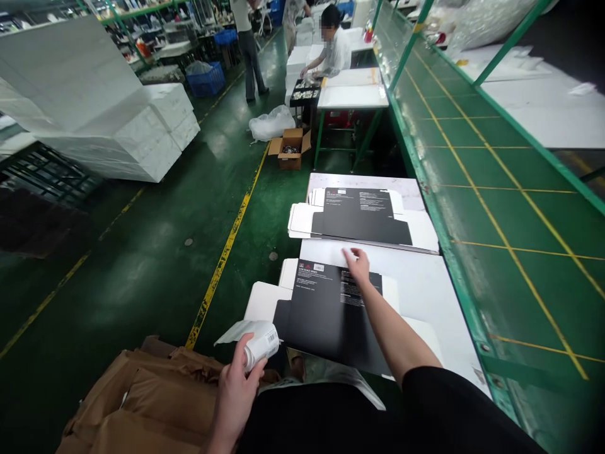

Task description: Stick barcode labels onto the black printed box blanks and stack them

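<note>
Black carton (314, 321) printed "SCALE SERIES", left hand (237, 384) holding barcoded roll (261, 347)

The left hand (237, 381) grips a label roll (262, 347) with a loose strip trailing beyond the fingertips. The right hand (358, 265), holding nothing, is over a flat carton (321, 315); beyond it lies another carton (354, 217). Brown wrapping (155, 403) is heaped left of the left hand.

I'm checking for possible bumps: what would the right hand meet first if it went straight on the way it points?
Probably the far flattened carton, which lies ahead of the right hand. The hand's height is hard to judge, so it might pass above.
</note>
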Demonstrator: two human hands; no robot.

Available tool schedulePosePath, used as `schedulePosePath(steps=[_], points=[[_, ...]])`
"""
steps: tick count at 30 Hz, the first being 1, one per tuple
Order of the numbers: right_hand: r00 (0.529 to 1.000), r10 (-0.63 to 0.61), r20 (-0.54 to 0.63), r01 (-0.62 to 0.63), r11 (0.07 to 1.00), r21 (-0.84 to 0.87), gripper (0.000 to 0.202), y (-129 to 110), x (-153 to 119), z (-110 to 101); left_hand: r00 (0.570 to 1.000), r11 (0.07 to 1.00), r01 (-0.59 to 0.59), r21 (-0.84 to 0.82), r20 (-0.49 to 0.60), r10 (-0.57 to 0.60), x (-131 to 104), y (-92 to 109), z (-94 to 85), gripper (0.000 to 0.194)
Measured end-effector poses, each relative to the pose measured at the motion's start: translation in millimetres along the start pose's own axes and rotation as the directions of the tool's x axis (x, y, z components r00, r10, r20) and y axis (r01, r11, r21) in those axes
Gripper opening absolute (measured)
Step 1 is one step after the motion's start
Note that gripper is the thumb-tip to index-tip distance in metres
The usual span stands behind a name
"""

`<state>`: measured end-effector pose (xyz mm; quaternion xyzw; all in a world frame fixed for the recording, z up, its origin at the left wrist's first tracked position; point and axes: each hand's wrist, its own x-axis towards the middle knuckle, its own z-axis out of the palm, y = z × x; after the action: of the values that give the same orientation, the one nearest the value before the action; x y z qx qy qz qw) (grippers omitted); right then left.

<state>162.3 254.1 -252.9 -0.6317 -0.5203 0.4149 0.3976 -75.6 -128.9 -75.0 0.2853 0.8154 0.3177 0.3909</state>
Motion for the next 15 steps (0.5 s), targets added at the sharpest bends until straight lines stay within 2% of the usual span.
schedulePosePath(steps=[2,3,5,6,8,12,15], points=[[0.973,-0.099,0.21,0.131,0.981,-0.146,0.068,9.6,-8.0,-20.0,1.0,1.0,0.004,0.023,0.006,-0.004,4.1,8.1,3.4,0.058],[0.935,-0.138,0.326,0.227,0.941,-0.252,0.071,15.6,-11.9,-27.1,1.0,0.999,0.004,0.041,0.021,-0.005,7.1,12.9,5.7,0.058],[0.864,-0.143,0.483,0.393,0.792,-0.468,0.075,26.8,-15.8,-35.9,0.998,0.998,0.0,0.069,0.06,-0.004,14.0,23.0,11.9,0.06],[0.851,-0.128,0.51,0.436,0.713,-0.549,0.076,31.1,-15.3,-38.2,0.997,0.997,-0.006,0.081,0.083,-0.001,17.8,27.9,15.7,0.061],[0.856,-0.113,0.505,0.455,0.631,-0.629,0.07,35.5,-8.9,-40.8,0.993,0.994,-0.026,0.104,0.117,0.014,25.4,36.7,24.9,0.062],[0.823,-0.175,0.541,0.535,0.561,-0.632,0.06,27.7,21.9,-46.5,0.988,0.974,-0.059,0.218,0.155,0.025,36.5,52.0,46.9,0.06],[0.793,-0.223,0.567,0.592,0.502,-0.631,0.057,5.3,63.8,-52.7,0.992,0.944,-0.038,0.329,0.122,-0.003,38.4,63.7,64.2,0.057]])
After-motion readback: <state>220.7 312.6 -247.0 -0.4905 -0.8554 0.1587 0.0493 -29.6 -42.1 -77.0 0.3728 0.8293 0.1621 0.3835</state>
